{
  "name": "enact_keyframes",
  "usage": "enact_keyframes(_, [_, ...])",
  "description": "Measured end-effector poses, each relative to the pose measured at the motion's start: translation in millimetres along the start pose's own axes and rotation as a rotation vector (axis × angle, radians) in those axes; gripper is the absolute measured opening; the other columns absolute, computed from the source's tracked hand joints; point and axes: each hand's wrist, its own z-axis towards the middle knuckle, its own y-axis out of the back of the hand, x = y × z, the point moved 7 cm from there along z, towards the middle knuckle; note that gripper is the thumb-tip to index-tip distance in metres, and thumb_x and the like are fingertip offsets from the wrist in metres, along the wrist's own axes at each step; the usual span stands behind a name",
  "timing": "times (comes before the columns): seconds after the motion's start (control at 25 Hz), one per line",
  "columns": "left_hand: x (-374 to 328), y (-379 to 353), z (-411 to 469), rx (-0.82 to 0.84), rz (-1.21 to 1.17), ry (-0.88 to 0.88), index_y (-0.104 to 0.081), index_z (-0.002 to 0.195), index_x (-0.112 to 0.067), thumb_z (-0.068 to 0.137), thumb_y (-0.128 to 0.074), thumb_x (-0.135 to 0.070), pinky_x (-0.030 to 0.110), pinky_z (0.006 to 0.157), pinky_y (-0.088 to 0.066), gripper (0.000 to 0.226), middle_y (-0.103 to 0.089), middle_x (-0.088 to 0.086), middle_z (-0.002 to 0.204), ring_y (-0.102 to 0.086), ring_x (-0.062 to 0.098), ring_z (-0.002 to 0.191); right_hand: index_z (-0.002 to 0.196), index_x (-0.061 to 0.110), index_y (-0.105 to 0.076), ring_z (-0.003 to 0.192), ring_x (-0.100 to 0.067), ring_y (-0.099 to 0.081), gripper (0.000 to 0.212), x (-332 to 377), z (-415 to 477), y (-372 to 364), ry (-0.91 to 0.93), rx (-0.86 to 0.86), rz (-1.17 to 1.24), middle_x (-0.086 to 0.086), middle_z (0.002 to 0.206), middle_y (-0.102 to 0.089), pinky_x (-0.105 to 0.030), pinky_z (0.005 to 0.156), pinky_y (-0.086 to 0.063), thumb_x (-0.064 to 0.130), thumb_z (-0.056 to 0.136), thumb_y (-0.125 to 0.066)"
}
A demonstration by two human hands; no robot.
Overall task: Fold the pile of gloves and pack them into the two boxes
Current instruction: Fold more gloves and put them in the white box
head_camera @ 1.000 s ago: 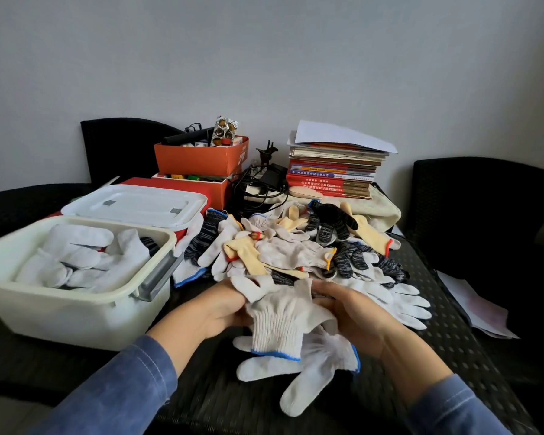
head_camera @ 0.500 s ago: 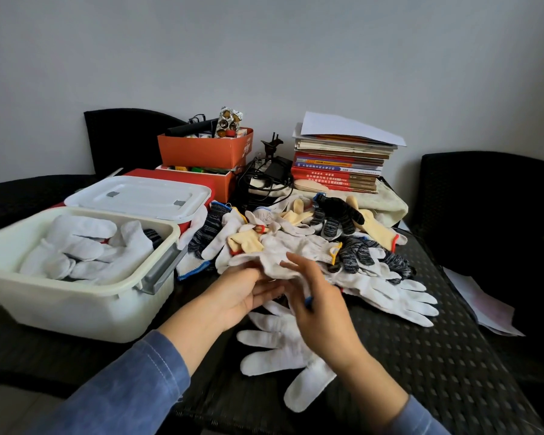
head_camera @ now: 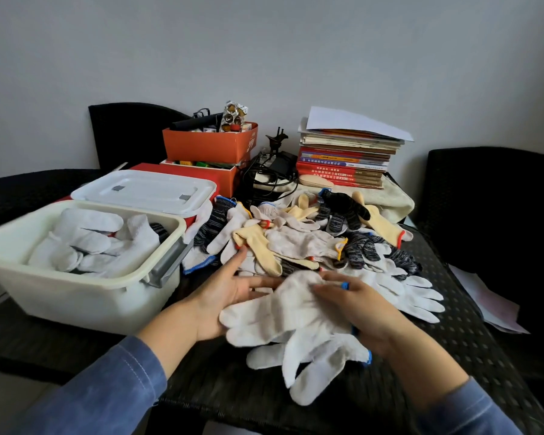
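Now, my left hand and right hand rest, fingers straight, on the white gloves; I'd align cuffs before folding.

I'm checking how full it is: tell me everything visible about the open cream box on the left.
The cream plastic box stands upright and lidless on the dark table, a grey handle on its right end. Folded white gloves and one dark one fill it nearly to the rim. A lidded white box stands behind.
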Motion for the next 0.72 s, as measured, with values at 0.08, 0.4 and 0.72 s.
enact_keyframes(0.08, [10.1,-1.7,2.5,-0.028,0.226,0.059,-0.07,0.107,-0.004,0.081,-0.055,-0.057,0.035,0.081,-0.049,0.061,-0.069,0.014,0.096,-0.063,0.025,0.087,0.091,0.018,-0.068,0.075,-0.014,-0.065,0.009,-9.6,-4.1,0.8,0.003,0.057,-0.265,-0.004,0.083,-0.072,-0.033,0.078,-0.052,0.014,0.091,-0.06])
enact_keyframes(0.4, [-2.0,-15.8,2.8,-0.047,0.952,-0.014,-0.068,0.08,-0.012,0.074,-0.076,-0.047,0.019,0.053,-0.034,0.037,-0.049,-0.008,0.055,-0.04,0.007,0.05,0.1,0.013,-0.066,0.066,-0.007,-0.063,0.012,-2.5,-18.7,9.5,0.129,0.102,-0.328,-0.005,0.077,-0.069,-0.021,0.059,-0.054,0.009,0.091,-0.06])
enact_keyframes(0.72, [-20.2,-14.9,17.2,-0.234,0.924,-0.266,-0.06,0.079,-0.012,0.076,-0.077,-0.011,0.026,0.076,-0.048,0.017,-0.066,0.005,0.08,-0.059,0.013,0.076,0.092,0.016,-0.064,0.04,0.002,-0.051,0.005,-26.5,-10.4,26.8,0.011,-0.147,-0.463,-0.003,0.067,-0.059,-0.018,0.038,-0.042,0.011,0.089,-0.062])
